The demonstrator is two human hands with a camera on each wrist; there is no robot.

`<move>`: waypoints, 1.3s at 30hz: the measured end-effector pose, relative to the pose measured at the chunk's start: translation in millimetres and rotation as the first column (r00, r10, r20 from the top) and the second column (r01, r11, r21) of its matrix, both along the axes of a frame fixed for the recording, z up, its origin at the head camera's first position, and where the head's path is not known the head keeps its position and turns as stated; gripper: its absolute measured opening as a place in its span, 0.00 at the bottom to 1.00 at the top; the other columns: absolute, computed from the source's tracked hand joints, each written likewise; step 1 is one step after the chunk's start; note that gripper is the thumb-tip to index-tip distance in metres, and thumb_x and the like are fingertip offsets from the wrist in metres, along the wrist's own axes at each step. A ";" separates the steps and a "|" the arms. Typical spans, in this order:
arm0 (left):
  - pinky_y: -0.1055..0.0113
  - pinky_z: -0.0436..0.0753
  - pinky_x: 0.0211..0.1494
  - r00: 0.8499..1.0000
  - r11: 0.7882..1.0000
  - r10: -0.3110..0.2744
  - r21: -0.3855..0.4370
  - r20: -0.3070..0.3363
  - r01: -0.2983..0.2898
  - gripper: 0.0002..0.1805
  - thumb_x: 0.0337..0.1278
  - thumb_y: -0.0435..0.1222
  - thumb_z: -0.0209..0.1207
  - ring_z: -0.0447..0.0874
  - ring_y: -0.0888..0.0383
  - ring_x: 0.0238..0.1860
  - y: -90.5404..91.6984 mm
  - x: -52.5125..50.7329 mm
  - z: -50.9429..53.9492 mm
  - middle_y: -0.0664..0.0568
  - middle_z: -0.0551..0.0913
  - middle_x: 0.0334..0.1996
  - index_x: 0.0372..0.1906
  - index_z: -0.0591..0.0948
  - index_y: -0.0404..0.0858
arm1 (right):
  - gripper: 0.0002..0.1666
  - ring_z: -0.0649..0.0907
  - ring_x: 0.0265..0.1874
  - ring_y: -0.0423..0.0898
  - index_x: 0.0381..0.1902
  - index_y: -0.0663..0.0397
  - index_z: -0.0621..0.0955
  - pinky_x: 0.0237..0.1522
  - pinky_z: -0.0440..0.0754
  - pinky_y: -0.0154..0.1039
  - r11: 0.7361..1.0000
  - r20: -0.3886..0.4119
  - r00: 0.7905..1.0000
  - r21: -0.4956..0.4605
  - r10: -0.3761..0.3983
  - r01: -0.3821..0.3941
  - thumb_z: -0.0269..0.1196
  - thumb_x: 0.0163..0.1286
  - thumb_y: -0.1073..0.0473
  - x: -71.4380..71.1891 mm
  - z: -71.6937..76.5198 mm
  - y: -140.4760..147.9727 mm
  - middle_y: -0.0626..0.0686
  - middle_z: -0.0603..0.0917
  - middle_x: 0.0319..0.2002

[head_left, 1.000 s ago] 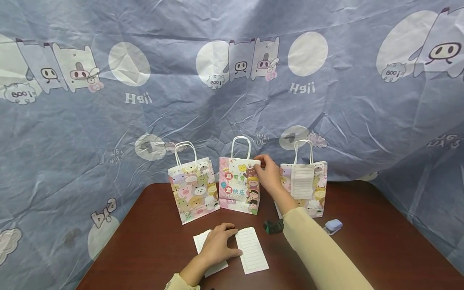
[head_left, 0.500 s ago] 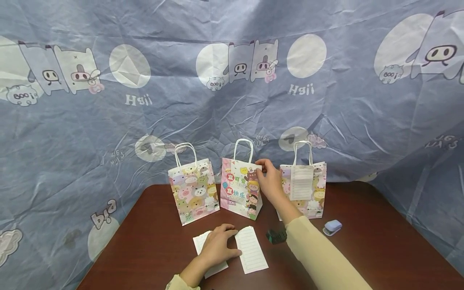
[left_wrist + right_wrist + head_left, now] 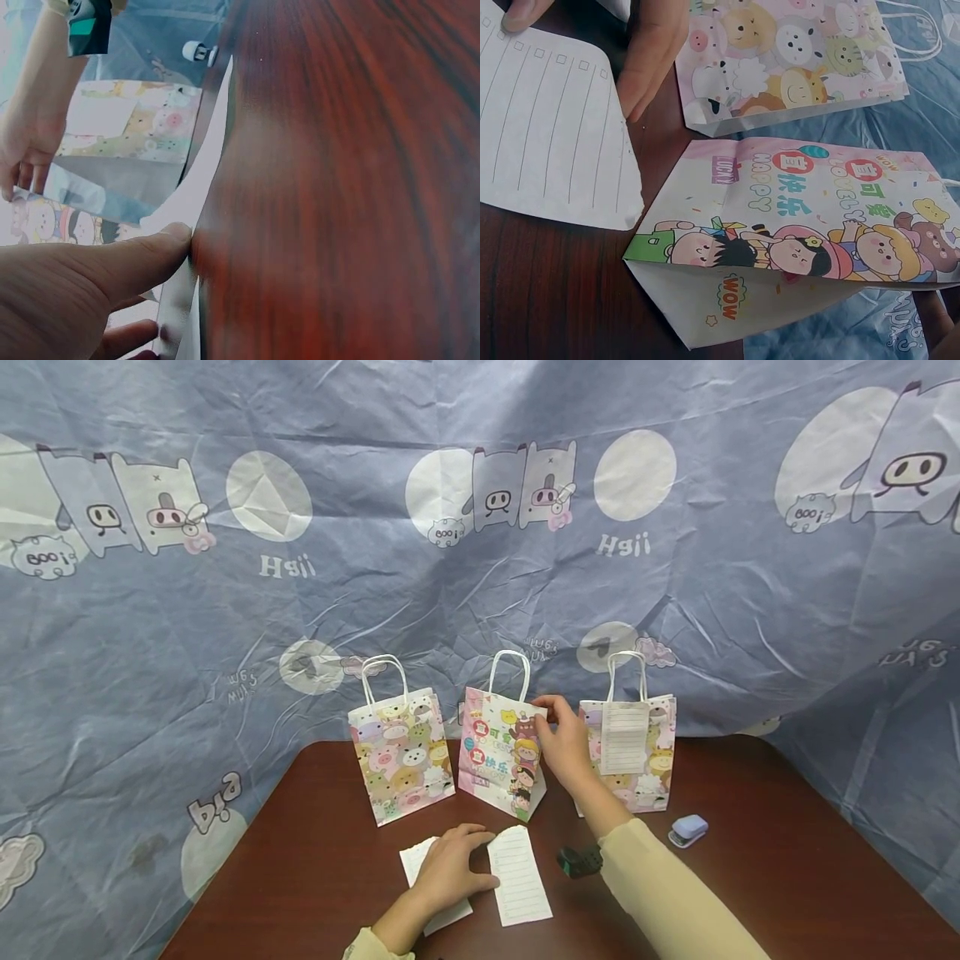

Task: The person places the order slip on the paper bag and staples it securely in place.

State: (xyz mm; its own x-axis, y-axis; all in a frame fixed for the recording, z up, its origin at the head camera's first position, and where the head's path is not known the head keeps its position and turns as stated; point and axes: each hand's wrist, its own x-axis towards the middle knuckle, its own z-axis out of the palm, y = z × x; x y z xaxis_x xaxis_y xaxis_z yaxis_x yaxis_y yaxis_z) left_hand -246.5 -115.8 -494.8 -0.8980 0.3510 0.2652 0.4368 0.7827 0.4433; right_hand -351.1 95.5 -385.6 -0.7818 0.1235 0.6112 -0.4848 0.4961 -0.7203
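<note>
In the head view, my right hand pinches the upper right edge of a pink and white paper gift bag with cartoon children on it. The bag stands turned at an angle, and its side panel shows in the right wrist view. My left hand rests low on the table with its fingers relaxed, over one white paper slip that it partly hides. Its thumb touches the edge of a second lined slip beside it. In the left wrist view, the thumb lies against paper.
An animal-print gift bag stands at the left. Another animal-print bag, with a lined slip on its front, stands at the right. A small lilac stapler lies near it. Printed blue cloth hangs behind the table.
My right hand has moved slightly right and nearer, and the middle bag has shifted and turned with it, showing more of its side. The left hand stays in place.
</note>
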 end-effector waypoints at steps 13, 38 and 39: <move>0.47 0.70 0.59 0.999 0.997 -0.043 0.066 0.026 0.042 0.34 0.39 0.40 0.78 0.79 0.53 0.55 2.9 -0.7 -2.3 0.56 0.85 0.52 0.59 0.81 0.50 | 0.12 0.84 0.40 0.50 0.49 0.52 0.81 0.36 0.76 0.33 1.000 0.021 1.000 -0.023 -0.018 0.019 0.62 0.69 0.65 12.1 -3.3 11.6 0.56 0.85 0.38; 0.70 0.73 0.43 0.993 0.957 -0.100 0.279 0.058 0.080 0.24 0.48 0.27 0.65 0.74 0.70 0.30 5.7 -1.8 -0.9 0.66 0.80 0.25 0.55 0.83 0.42 | 0.13 0.77 0.30 0.42 0.49 0.50 0.82 0.31 0.72 0.27 1.000 -0.009 1.000 -0.025 -0.006 0.006 0.63 0.68 0.68 31.1 -5.5 23.6 0.53 0.80 0.30; 0.73 0.74 0.40 0.991 0.948 -0.109 0.308 0.075 0.081 0.25 0.49 0.26 0.64 0.74 0.70 0.29 5.8 -2.0 -0.7 0.65 0.80 0.26 0.56 0.82 0.41 | 0.14 0.75 0.29 0.42 0.49 0.50 0.82 0.30 0.71 0.27 1.000 -0.017 1.000 -0.021 -0.004 0.003 0.63 0.68 0.68 32.1 -5.5 24.1 0.53 0.80 0.30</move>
